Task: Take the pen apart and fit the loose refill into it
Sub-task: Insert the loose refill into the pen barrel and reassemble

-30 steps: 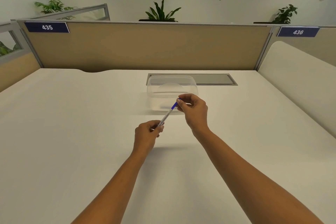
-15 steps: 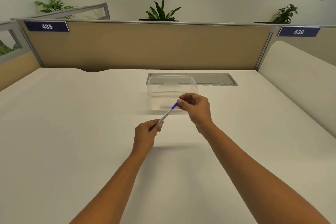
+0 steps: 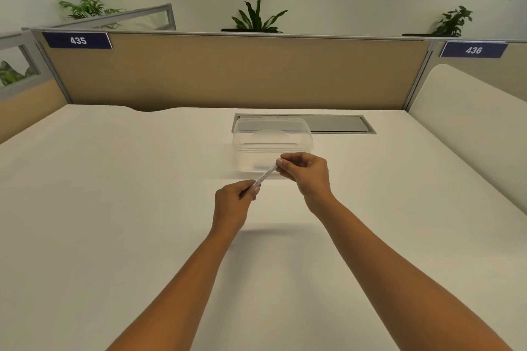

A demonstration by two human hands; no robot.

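Note:
A slim pen (image 3: 265,174) with a clear, printed barrel and a blue top end is held slanted above the white desk (image 3: 114,208). My left hand (image 3: 233,204) pinches its lower end, which the fingers hide. My right hand (image 3: 306,172) pinches the upper blue end between thumb and fingertips; only a sliver of blue shows there. I see no loose refill anywhere on the desk.
A clear plastic container (image 3: 272,142) stands just behind the hands. Beyond it a grey cable hatch (image 3: 339,124) is set into the desk. Tan partition panels (image 3: 228,71) close the back, and a rounded white divider (image 3: 470,122) rises on the right.
My right hand's fingers have closed further over the blue end, so less blue shows than before. The left hand and the pen's slant are nearly unchanged.

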